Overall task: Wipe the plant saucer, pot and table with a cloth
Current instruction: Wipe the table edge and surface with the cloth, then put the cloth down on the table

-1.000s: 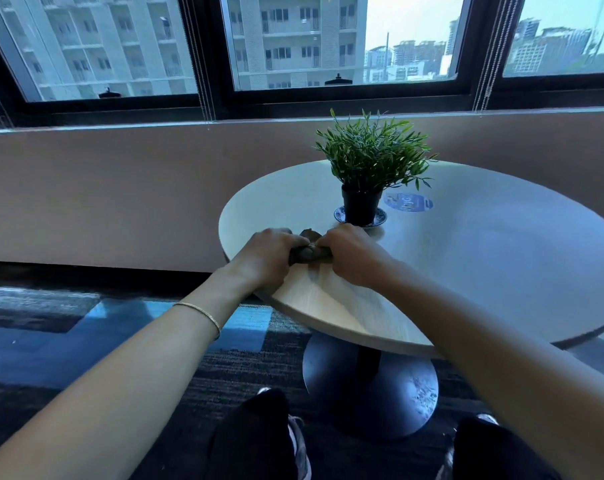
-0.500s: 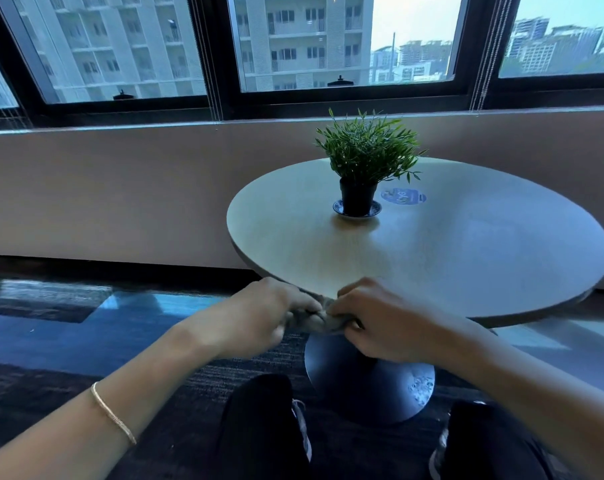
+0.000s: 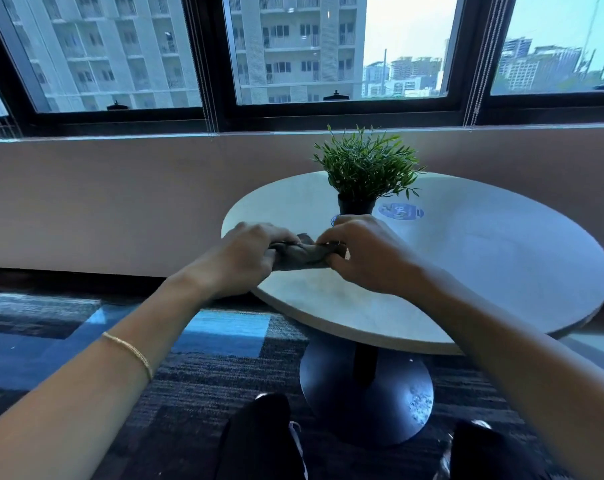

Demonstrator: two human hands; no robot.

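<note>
A small dark grey cloth is bunched between my two hands over the near left part of the round pale table. My left hand grips its left end and my right hand pinches its right end. Behind my right hand stands a green leafy plant in a black pot. Of the blue saucer under the pot only a sliver shows at my right knuckles.
A round blue sticker lies on the table right of the pot. The table stands on a dark pedestal base on patterned carpet. My feet are near the base. A low wall and windows lie behind.
Half a second ago my hands held the cloth below the table's near edge. They have risen and moved forward over the tabletop, close to the pot, still holding the cloth.
</note>
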